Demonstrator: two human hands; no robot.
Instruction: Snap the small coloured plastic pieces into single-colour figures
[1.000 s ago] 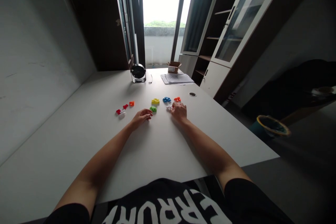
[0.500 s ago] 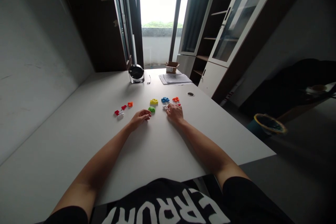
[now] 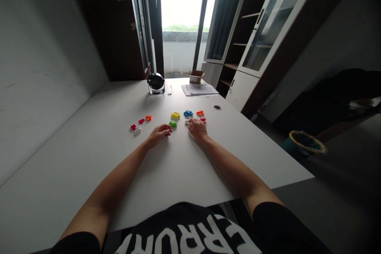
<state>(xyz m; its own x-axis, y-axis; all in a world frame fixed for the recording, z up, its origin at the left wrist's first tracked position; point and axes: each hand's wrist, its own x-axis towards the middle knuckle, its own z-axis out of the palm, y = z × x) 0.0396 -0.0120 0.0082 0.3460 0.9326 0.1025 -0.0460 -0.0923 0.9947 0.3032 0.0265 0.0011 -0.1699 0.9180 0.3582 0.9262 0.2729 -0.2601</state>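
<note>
My left hand (image 3: 161, 131) rests on the table, fingers loosely bent, with a gap by the thumb. A small green plastic toy piece (image 3: 172, 124) lies just beyond its fingertips. My right hand (image 3: 197, 127) bends down over a small white plastic piece (image 3: 187, 122), its fingertips on it and partly covering it. A red piece (image 3: 203, 120) shows just past the right knuckles. Behind the hands lie a yellow piece (image 3: 175, 115), a blue piece (image 3: 188, 113) and an orange piece (image 3: 200, 113).
To the left lie red pieces (image 3: 133, 127), a white piece (image 3: 137, 130) and another orange piece (image 3: 148, 118). Farther back on the white table (image 3: 190, 166) are a round black device (image 3: 156, 82), papers (image 3: 200, 90) and an open cardboard box (image 3: 196, 76). A bin (image 3: 303, 143) stands right.
The view has shifted slightly. My right hand has moved a little left against the pieces, uncovering more of the red piece. My left hand stays by the green piece.
</note>
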